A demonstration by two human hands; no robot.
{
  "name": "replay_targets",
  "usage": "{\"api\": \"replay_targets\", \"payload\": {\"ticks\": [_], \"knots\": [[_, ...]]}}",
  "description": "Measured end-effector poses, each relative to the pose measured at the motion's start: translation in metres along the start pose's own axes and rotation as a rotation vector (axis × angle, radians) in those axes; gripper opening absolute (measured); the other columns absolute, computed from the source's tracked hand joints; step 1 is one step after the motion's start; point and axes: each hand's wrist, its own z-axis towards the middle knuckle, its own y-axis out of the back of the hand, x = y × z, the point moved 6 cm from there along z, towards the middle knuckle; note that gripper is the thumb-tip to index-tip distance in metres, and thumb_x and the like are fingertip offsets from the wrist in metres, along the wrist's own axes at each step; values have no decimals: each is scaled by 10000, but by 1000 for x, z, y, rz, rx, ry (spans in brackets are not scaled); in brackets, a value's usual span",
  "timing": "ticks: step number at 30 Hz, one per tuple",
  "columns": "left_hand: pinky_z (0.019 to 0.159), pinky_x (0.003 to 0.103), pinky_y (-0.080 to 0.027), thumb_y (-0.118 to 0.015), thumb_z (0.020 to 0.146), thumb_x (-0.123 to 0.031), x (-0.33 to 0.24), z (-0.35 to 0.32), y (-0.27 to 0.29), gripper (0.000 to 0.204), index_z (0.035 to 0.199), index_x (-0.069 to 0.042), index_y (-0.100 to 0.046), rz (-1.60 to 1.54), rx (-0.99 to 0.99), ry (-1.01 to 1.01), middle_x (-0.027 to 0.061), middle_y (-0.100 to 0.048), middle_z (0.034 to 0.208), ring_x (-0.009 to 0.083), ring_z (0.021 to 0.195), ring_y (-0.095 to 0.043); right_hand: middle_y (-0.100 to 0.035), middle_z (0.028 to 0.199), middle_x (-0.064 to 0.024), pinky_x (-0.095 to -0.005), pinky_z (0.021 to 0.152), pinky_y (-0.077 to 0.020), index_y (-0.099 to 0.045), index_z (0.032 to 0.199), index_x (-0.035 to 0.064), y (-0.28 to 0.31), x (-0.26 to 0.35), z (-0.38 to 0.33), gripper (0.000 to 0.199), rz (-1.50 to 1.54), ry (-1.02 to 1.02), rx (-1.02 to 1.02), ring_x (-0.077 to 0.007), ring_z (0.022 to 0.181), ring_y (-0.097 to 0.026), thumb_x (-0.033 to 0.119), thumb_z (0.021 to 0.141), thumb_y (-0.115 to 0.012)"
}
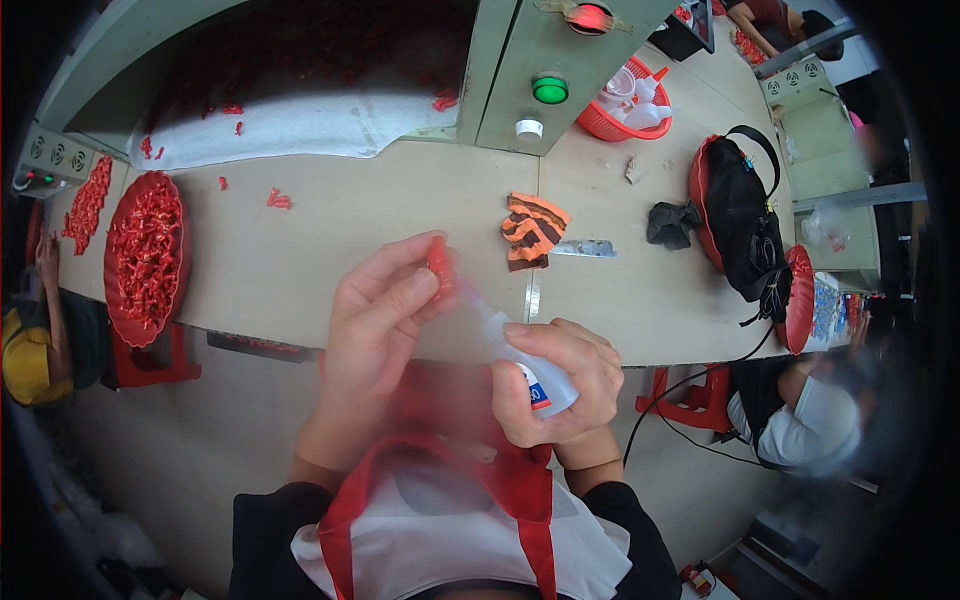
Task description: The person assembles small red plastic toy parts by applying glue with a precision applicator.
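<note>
Between the thumb and fingers of my left hand (pixel 375 310) is a small red plastic piece (pixel 439 265), held upright above the table's near edge. My right hand (pixel 565 380) wraps round a white squeeze bottle (pixel 540 378) with a blue and white label. Its narrow pinkish tip points up and left, close to the red piece; blur hides whether they touch. Beyond my hands lies an orange and brown striped cloth (pixel 535 230), with a flat metal blade (pixel 586 248) beside it.
At the left stands a red basin (pixel 147 260) heaped with red pieces. A green machine housing (pixel 530 75) with buttons rises at the back, near a red basket (pixel 625 115) of bottles. A black bag (pixel 738 215) sits at the right. People sit at both sides.
</note>
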Motion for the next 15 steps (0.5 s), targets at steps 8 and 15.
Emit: {"api": "replay_targets", "payload": {"ticks": [8,15], "knots": [[746,264,-519,-534,841,-12,-13,-4,7,308,1146,32,-528,91,-99,-155,134,-595,1026,197,880,-621,-589,627,-59,-253,485,-459,-630,868,47,-11,5,7,266,16,50,13,-183,506,-569,50,606,-676],[758,268,-512,-531,847,-11,-39,4,62,295,1139,32,-532,27,-201,-351,127,-594,1037,194,886,-617,-616,786,-89,-282,601,-511,-576,930,-14,-70,-65,10,224,694,-894,96,-154,689,-609,52,723,-631]]}}
